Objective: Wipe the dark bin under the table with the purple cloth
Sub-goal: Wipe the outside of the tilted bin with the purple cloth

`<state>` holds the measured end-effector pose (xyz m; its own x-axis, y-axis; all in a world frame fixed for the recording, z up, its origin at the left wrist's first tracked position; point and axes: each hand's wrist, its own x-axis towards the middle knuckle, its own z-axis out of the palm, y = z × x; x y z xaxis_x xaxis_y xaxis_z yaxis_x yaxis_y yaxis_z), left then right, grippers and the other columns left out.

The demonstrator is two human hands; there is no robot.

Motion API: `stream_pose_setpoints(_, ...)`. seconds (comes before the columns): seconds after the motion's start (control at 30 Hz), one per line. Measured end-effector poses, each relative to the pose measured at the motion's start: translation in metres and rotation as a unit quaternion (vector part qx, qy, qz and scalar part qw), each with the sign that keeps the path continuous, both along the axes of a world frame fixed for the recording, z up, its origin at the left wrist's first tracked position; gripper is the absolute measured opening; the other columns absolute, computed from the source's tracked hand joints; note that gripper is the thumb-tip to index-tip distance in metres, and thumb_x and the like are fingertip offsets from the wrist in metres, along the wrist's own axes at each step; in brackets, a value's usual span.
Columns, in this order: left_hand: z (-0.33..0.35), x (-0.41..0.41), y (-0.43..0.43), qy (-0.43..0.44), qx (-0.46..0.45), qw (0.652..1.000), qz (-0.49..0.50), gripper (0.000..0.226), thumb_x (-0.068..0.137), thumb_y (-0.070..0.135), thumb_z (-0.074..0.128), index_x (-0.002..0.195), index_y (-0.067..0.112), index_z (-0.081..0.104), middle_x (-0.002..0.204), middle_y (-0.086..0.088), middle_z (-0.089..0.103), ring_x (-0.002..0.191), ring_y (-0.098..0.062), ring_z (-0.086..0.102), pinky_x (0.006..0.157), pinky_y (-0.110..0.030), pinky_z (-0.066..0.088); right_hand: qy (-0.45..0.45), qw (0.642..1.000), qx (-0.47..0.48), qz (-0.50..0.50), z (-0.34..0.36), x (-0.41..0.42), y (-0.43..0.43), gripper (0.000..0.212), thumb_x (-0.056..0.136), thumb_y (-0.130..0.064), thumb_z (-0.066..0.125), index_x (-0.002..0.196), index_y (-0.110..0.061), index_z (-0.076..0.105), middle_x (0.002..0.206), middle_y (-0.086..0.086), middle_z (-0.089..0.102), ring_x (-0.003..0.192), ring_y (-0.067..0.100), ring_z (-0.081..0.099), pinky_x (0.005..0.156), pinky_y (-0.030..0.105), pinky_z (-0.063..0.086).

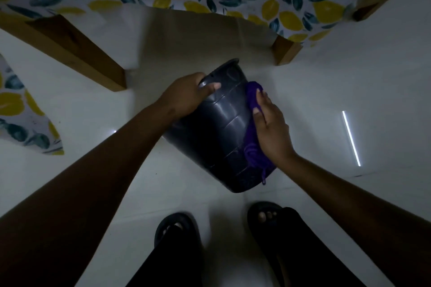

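Two hands, left hand (186, 96) and right hand (270, 128), hold one bin (217, 128) and one cloth (253, 147). Two sandals (173, 226) stand below the grip.

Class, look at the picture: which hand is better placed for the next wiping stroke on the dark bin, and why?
Right. The right hand holds the purple cloth against the side of the dark bin; the left hand grips its rim, steadying the tilted bin.
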<state>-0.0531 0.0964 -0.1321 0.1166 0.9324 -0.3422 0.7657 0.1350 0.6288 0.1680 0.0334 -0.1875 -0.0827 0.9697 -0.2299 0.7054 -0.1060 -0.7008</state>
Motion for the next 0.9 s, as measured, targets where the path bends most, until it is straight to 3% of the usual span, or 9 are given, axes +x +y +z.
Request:
stream_pose_setpoints(0.07, -0.004, -0.003, -0.009, 0.029, 0.027, 0.999, 0.014, 0.040, 0.093, 0.052, 0.046, 0.088, 0.014, 0.056, 0.082, 0.000, 0.061, 0.076, -0.016, 0.057, 0.067, -0.030, 0.039, -0.002, 1.000, 0.005, 0.000, -0.001, 0.006, -0.003, 0.051, 0.103, -0.039, 0.027, 0.153, -0.029, 0.023, 0.160, -0.004, 0.027, 0.144, 0.020, 0.030, 0.113, 0.052, 0.034)
stream_pose_setpoints(0.2, -0.005, 0.005, -0.001, 0.035, 0.035, 0.998, 0.036, 0.037, 0.094, 0.050, 0.046, 0.081, 0.015, 0.050, 0.067, 0.006, 0.051, 0.066, -0.013, 0.050, 0.060, -0.028, 0.032, -0.192, 0.967, 0.101, 0.135, 0.007, -0.009, -0.056, 0.054, 0.098, -0.038, 0.028, 0.152, -0.031, 0.023, 0.161, -0.004, 0.022, 0.146, 0.030, 0.023, 0.105, 0.057, 0.038)
stream_pose_setpoints(0.27, -0.005, 0.009, 0.004, 0.033, 0.034, 0.998, 0.033, 0.038, 0.094, 0.048, 0.046, 0.079, 0.013, 0.048, 0.070, 0.001, 0.051, 0.069, -0.019, 0.049, 0.063, -0.029, 0.032, -0.228, 0.948, 0.121, 0.185, 0.011, -0.022, -0.066, 0.058, 0.095, -0.037, 0.035, 0.151, -0.033, 0.023, 0.161, -0.004, 0.021, 0.147, 0.032, 0.020, 0.102, 0.057, 0.035)
stream_pose_setpoints(0.37, -0.006, 0.011, 0.006, 0.025, 0.036, 0.999, 0.023, 0.038, 0.096, 0.046, 0.044, 0.079, 0.011, 0.047, 0.067, 0.002, 0.047, 0.072, -0.022, 0.050, 0.065, -0.028, 0.030, -0.197, 0.957, 0.116, 0.177, 0.016, -0.030, -0.047, 0.057, 0.097, -0.038, 0.032, 0.152, -0.038, 0.019, 0.162, -0.009, 0.015, 0.148, 0.028, 0.016, 0.103, 0.054, 0.034)
stream_pose_setpoints(0.53, -0.008, 0.008, 0.004, 0.017, 0.043, 0.998, 0.034, 0.038, 0.096, 0.046, 0.044, 0.079, 0.012, 0.049, 0.066, 0.004, 0.048, 0.071, -0.021, 0.052, 0.065, -0.028, 0.032, -0.087, 0.995, 0.025, 0.030, 0.016, -0.023, 0.002, 0.051, 0.103, -0.042, 0.023, 0.153, -0.036, 0.015, 0.163, -0.012, 0.013, 0.149, 0.022, 0.015, 0.109, 0.059, 0.034)
stream_pose_setpoints(0.73, -0.008, 0.010, 0.006, 0.030, 0.033, 0.998, 0.054, 0.039, 0.096, 0.046, 0.044, 0.073, 0.014, 0.044, 0.065, 0.002, 0.046, 0.071, -0.023, 0.050, 0.065, -0.029, 0.032, -0.221, 0.967, 0.070, 0.110, 0.016, -0.024, -0.054, 0.054, 0.100, -0.037, 0.023, 0.153, -0.031, 0.015, 0.162, -0.004, 0.020, 0.146, 0.031, 0.024, 0.103, 0.056, 0.041)
stream_pose_setpoints(0.83, -0.003, 0.013, 0.005, 0.035, 0.041, 0.997, 0.048, 0.037, 0.097, 0.045, 0.043, 0.078, 0.013, 0.046, 0.074, -0.001, 0.051, 0.073, -0.020, 0.048, 0.066, -0.028, 0.032, -0.195, 0.969, 0.080, 0.129, 0.019, -0.024, -0.042, 0.054, 0.100, -0.037, 0.021, 0.153, -0.032, 0.015, 0.162, -0.005, 0.018, 0.147, 0.030, 0.022, 0.103, 0.057, 0.040)
stream_pose_setpoints(0.9, -0.001, 0.012, 0.002, 0.038, 0.048, 0.997, 0.048, 0.037, 0.096, 0.045, 0.043, 0.081, 0.012, 0.047, 0.077, -0.002, 0.053, 0.071, -0.017, 0.047, 0.066, -0.027, 0.030, -0.133, 0.987, 0.059, 0.066, 0.013, -0.022, -0.014, 0.051, 0.103, -0.039, 0.023, 0.153, -0.034, 0.017, 0.162, -0.008, 0.017, 0.147, 0.026, 0.021, 0.108, 0.053, 0.033)
